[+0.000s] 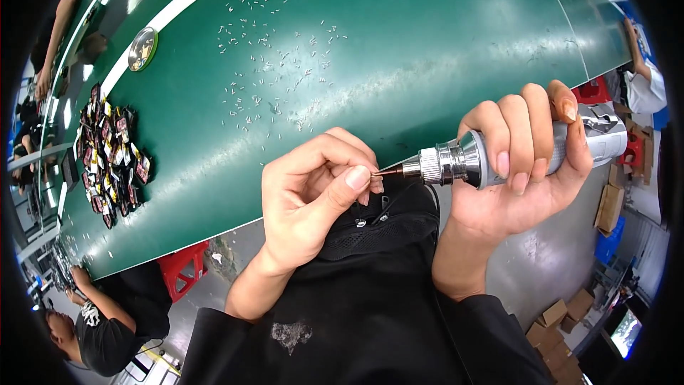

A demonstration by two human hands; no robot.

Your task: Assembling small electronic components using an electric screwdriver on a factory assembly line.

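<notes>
In my right hand lies a silver-grey electric screwdriver, held almost level with the fingers wrapped round its body. Its thin, dark-copper bit points left, toward my left hand. There the thumb and forefinger are pinched together right at the bit's tip. Whatever sits between those fingertips is too small and covered to make out. Both hands are raised in front of my body, at the near edge of the green table.
Many tiny light pieces lie scattered over the tabletop. A pile of small dark packets with coloured labels and a round green-rimmed dish are at the left. Red stools and cardboard boxes stand on the floor. Other people sit nearby.
</notes>
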